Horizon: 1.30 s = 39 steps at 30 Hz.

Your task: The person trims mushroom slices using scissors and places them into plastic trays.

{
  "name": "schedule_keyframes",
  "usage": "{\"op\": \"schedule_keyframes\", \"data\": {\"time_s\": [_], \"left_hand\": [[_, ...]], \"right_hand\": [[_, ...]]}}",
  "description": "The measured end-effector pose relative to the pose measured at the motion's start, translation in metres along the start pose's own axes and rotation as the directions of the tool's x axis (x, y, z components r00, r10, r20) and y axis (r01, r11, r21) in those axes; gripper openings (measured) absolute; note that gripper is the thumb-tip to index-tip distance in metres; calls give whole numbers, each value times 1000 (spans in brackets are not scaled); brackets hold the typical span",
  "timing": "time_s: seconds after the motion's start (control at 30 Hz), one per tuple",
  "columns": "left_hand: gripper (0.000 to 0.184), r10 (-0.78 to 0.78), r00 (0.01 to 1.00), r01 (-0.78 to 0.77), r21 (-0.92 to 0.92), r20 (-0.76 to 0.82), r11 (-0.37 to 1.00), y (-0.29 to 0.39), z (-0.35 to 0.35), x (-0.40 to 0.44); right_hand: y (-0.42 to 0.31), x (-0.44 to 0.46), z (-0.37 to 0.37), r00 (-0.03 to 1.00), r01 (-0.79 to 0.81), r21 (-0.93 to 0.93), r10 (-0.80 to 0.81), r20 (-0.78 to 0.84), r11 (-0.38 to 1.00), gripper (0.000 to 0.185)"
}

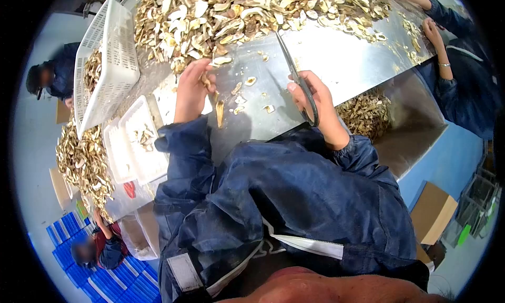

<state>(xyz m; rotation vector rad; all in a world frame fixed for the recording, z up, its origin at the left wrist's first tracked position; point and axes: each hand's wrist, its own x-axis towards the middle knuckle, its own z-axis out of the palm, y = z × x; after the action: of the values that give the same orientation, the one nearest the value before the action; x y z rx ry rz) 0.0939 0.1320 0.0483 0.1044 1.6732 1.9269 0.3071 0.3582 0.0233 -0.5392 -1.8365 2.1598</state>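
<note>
My left hand [192,92] is closed around a dried mushroom slice [205,81], pinched at the fingertips. In my right hand [322,105] is a pair of dark scissors [288,55], its blades pointing away from me and looking close together. The blades are apart from the slice. Below my left fingers a long brown mushroom strip [219,113] lies on the metal table [326,50]. Small cut bits and a pale slice [250,81] are scattered between my hands. A large heap of dried mushroom slices [210,18] covers the far side of the table.
At left stand a white perforated basket [113,55] with slices and white trays [139,113] holding a few pieces. A lined box of slices [368,113] sits below the table's right edge. A co-worker's hands [432,37] are at the far right; other people are at left.
</note>
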Motion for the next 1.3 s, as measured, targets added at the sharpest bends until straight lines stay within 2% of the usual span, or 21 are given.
{"op": "schedule_keyframes", "data": {"time_s": [0.03,0.07,0.1,0.13,0.17,0.23,0.33,0.47,0.57,0.67,0.77,0.8,0.9,0.93,1.0,1.13,1.23,1.27,1.3], "left_hand": [[21,20,997,-9,140,-73,990,1,8,5],[21,155,986,-112,437,-64,892,-4,7,18],[21,279,960,-194,690,-12,697,-7,11,25],[23,445,895,-280,795,15,538,-15,18,28],[25,521,839,-334,904,156,266,-15,19,31],[26,650,696,-436,899,304,46,-24,19,40],[25,532,808,-367,923,253,118,-25,12,31],[22,472,848,-389,888,242,244,-23,8,16],[22,411,908,-282,847,85,449,-16,18,4],[20,130,984,-43,550,-121,834,-14,6,13],[16,-41,991,59,147,-128,987,4,9,7],[13,-31,989,57,179,-147,982,5,10,8],[17,100,995,-76,503,-21,861,-12,4,13],[19,160,987,-134,669,23,731,-14,6,13],[22,246,958,-232,899,145,372,-16,15,9],[23,154,980,-170,926,124,338,-6,30,1],[25,209,965,-236,864,156,444,-7,26,-6],[17,148,981,-187,797,123,574,-5,24,-12],[16,43,997,-74,592,65,803,-6,16,-14]], "right_hand": [[1,0,1,1000,-2,4,2,4,1000,29],[1,0,2,1000,-1,8,1,4,1000,28],[0,0,2,1000,1,11,-1,1,1000,28],[0,0,1,1000,-2,7,2,3,1000,28],[-1,-1,0,1000,-4,4,4,1,1000,28],[-3,-3,-2,1000,-5,10,5,-4,1000,28],[-6,-5,-2,1000,-10,25,10,-1,1000,29],[-5,-2,0,999,-26,10,26,19,1000,30],[-4,-2,-2,1000,-19,-16,19,20,1000,32],[-3,-2,-2,1000,-15,-21,15,18,1000,32],[-2,-1,-2,1000,-16,-17,16,16,1000,32],[-1,-1,-2,1000,-16,-16,16,14,1000,32],[-3,-1,-2,1000,-20,0,20,24,1000,32],[-4,-2,-2,999,-23,1,23,23,1000,32],[-6,-2,-1,999,-29,4,29,20,1000,32],[-5,-2,-2,1000,-20,-13,20,18,1000,32],[-7,-2,-2,999,-20,-24,21,29,1000,32],[-7,-2,-2,999,-17,-23,18,29,1000,32],[-7,-3,-3,999,-17,-23,18,27,1000,32]]}}
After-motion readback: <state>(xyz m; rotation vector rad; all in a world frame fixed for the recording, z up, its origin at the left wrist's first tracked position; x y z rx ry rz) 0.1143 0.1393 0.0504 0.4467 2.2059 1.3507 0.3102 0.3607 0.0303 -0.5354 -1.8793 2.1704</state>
